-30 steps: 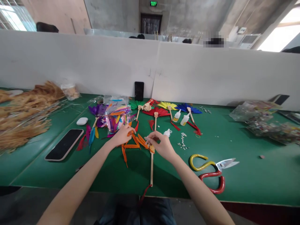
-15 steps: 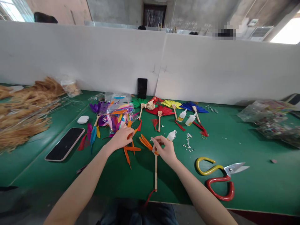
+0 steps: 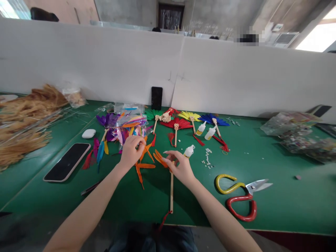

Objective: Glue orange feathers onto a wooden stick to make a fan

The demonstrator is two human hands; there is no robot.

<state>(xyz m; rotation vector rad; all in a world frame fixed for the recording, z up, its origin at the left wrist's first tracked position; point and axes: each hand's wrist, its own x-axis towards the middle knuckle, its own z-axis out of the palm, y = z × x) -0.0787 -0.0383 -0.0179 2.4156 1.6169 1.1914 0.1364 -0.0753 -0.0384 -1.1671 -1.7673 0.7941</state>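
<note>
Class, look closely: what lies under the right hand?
Orange feathers and a wooden handle stick out from under the right hand; the hand covers much of the handle's upper end, hiding whether they join.

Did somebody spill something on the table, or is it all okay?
Maybe a little spill: tiny white bead-like bits lie loose on the green table, out to the right of the right hand. They look odd because they're scattered, not in a container, but might be there on purpose.

A slim wooden fan handle, red-tasselled, extends from under the right grip toward the wearer; splayed orange feathers top it. Loose orange feathers lie crisscrossed beside the left grip.
</note>
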